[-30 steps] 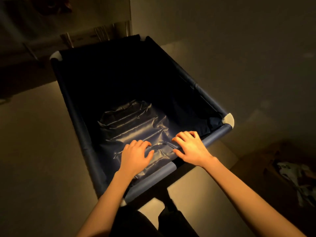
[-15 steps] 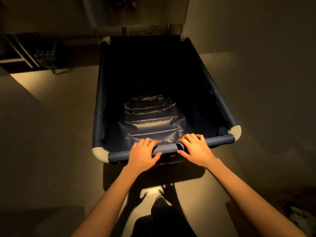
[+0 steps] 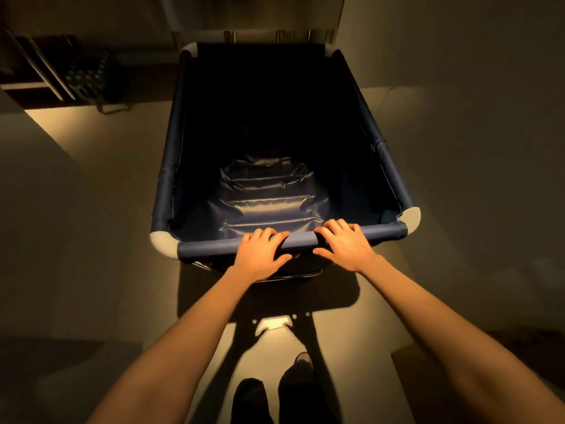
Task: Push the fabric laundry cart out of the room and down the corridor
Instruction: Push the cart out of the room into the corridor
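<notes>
Both hands, left hand [image 3: 260, 254] & right hand [image 3: 344, 246], palms-down on laundry cart [image 3: 165, 179] rail.

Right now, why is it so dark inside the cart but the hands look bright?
Head view: warm light falls on the left hand, right hand and near floor; the cart walls shade its deep inside, only the bottom liner glints; wide lens bends edges.

Dim indoor room, perhaps a laundry area: fabric cart [image 3: 171, 142], shelving [image 3: 46, 71].
</notes>
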`<state>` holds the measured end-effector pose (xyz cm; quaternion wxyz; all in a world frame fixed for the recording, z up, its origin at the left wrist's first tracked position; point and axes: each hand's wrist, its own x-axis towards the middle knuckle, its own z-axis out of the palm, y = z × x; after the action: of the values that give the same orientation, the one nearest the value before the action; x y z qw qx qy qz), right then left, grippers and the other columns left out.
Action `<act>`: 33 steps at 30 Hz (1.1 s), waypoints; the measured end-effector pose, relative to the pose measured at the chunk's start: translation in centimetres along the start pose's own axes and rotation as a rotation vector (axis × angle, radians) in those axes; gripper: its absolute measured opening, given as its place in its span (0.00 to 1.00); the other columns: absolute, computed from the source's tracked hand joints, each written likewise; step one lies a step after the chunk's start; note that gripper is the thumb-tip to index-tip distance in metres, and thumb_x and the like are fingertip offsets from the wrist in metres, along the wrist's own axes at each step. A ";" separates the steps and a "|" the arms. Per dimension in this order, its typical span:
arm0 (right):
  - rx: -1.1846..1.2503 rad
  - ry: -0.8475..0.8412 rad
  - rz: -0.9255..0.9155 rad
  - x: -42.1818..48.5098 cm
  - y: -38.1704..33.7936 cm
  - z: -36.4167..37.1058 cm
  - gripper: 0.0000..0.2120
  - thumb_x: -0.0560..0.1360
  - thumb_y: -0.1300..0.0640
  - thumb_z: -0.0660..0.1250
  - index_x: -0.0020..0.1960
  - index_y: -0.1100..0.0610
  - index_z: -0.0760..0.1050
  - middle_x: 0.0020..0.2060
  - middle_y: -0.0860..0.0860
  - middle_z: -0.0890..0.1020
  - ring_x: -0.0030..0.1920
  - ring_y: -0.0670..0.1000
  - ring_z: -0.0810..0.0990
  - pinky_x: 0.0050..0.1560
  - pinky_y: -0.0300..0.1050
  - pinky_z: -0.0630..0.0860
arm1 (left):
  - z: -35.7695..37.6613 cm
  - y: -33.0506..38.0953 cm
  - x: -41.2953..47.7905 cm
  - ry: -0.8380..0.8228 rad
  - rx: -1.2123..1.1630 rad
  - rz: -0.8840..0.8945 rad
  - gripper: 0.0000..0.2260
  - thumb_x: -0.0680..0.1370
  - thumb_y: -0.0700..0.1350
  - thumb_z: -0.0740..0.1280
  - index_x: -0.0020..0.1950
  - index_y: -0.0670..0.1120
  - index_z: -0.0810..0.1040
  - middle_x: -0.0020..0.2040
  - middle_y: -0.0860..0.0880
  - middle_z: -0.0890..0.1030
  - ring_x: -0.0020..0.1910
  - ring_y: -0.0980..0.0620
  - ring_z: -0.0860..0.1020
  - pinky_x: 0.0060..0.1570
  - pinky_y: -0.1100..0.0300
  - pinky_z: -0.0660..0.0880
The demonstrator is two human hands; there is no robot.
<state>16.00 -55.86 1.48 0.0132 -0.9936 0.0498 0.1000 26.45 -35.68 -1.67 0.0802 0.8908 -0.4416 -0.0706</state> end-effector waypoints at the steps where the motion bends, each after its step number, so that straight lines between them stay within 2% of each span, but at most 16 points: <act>1: 0.001 -0.026 0.011 0.3 0.5 0.4 0.26 0.77 0.39 0.55 0.69 0.51 0.62 0.64 0.54 0.71 0.64 0.55 0.67 0.63 0.55 0.63 | 0.3 0.2 0.2 -0.008 0.002 -0.011 0.26 0.77 0.62 0.57 0.72 0.56 0.60 0.64 0.48 0.73 0.62 0.47 0.71 0.59 0.51 0.66; 4: -0.034 -0.069 0.028 1.2 1.5 1.7 0.28 0.76 0.35 0.46 0.70 0.50 0.61 0.63 0.54 0.73 0.62 0.56 0.69 0.61 0.56 0.63 | 1.6 0.5 0.7 0.021 0.025 -0.061 0.25 0.76 0.65 0.51 0.72 0.61 0.59 0.61 0.49 0.75 0.60 0.47 0.72 0.57 0.50 0.66; 6: -0.035 -0.049 0.023 1.7 1.8 2.2 0.30 0.76 0.34 0.43 0.67 0.52 0.64 0.60 0.54 0.74 0.59 0.56 0.71 0.57 0.55 0.65 | 2.1 0.5 1.2 0.060 0.039 -0.097 0.25 0.75 0.66 0.46 0.69 0.60 0.63 0.58 0.49 0.77 0.57 0.48 0.73 0.53 0.50 0.67; 9: -0.024 0.027 -0.002 2.3 2.2 3.0 0.34 0.73 0.33 0.39 0.61 0.53 0.69 0.55 0.54 0.77 0.54 0.56 0.74 0.51 0.55 0.68 | 2.8 0.4 1.6 0.141 0.031 -0.111 0.25 0.76 0.65 0.47 0.65 0.57 0.70 0.54 0.49 0.79 0.54 0.48 0.75 0.50 0.49 0.68; 14: -0.034 0.146 -0.033 2.7 2.6 4.0 0.29 0.74 0.35 0.46 0.54 0.55 0.74 0.45 0.55 0.80 0.45 0.58 0.77 0.42 0.55 0.71 | 3.5 0.6 2.1 0.218 0.066 -0.131 0.22 0.76 0.65 0.52 0.61 0.55 0.74 0.50 0.50 0.80 0.49 0.48 0.77 0.46 0.51 0.69; 19: -0.045 0.172 -0.052 3.4 3.5 4.1 0.27 0.74 0.36 0.47 0.56 0.52 0.75 0.44 0.55 0.80 0.43 0.57 0.77 0.40 0.53 0.72 | 4.0 1.1 2.7 0.247 0.042 -0.179 0.22 0.75 0.65 0.53 0.60 0.54 0.74 0.49 0.49 0.80 0.49 0.48 0.76 0.46 0.52 0.69; 23: -0.057 0.170 -0.071 4.6 4.0 4.2 0.27 0.75 0.36 0.47 0.60 0.50 0.72 0.46 0.56 0.80 0.45 0.59 0.77 0.41 0.54 0.72 | 3.9 1.0 3.6 0.247 0.058 -0.215 0.23 0.75 0.66 0.52 0.59 0.54 0.74 0.49 0.49 0.79 0.49 0.48 0.75 0.46 0.51 0.69; 28: -0.048 0.185 -0.049 6.4 4.4 3.8 0.23 0.73 0.37 0.59 0.59 0.51 0.74 0.47 0.58 0.80 0.47 0.61 0.77 0.44 0.58 0.73 | 3.6 0.7 5.2 0.233 0.055 -0.249 0.23 0.75 0.66 0.51 0.59 0.54 0.74 0.50 0.49 0.79 0.50 0.48 0.75 0.48 0.50 0.68; 33: -0.027 0.164 -0.016 9.4 5.3 3.3 0.26 0.73 0.36 0.52 0.59 0.52 0.73 0.49 0.59 0.79 0.49 0.61 0.76 0.48 0.60 0.71 | 3.0 -0.3 7.9 0.217 0.063 -0.277 0.24 0.75 0.66 0.51 0.60 0.54 0.74 0.50 0.49 0.79 0.50 0.47 0.75 0.49 0.49 0.69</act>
<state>23.93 -61.89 -3.68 -0.0037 -0.9990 0.0413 0.0187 30.81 -42.06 -5.13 0.0890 0.9476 -0.3054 0.0293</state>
